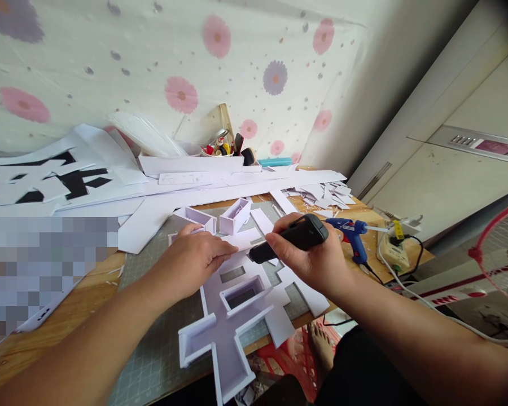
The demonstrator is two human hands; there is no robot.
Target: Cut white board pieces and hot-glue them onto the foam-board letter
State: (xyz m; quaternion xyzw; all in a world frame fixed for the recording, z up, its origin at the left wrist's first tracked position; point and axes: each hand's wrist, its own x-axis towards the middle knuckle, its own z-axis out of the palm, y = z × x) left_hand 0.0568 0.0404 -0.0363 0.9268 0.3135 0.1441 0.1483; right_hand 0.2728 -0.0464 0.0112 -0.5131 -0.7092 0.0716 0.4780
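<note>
My right hand (313, 254) is wrapped round a thick black handle, which looks like a utility knife (294, 238). Its lower end points left, close to my left fingertips; no blade can be made out. My left hand (197, 256) has its thumb and forefinger closed at the edge of a white foam-board piece (241, 241). Below both hands lies a white foam-board model (226, 332) with raised walls and rectangular cut-outs. Two small open white boxes, a right one (236, 217) and a left one (197, 217), stand just beyond my left hand. A green cutting mat (146, 321) lies underneath.
At the right sits a blue glue gun (351, 234) near a power strip (393, 251) with cables. White offcuts (325, 194) are heaped at the back right. Long white boards (220, 192) and a white tray (190, 164) of tools line the back. A red racket (506, 254) is far right.
</note>
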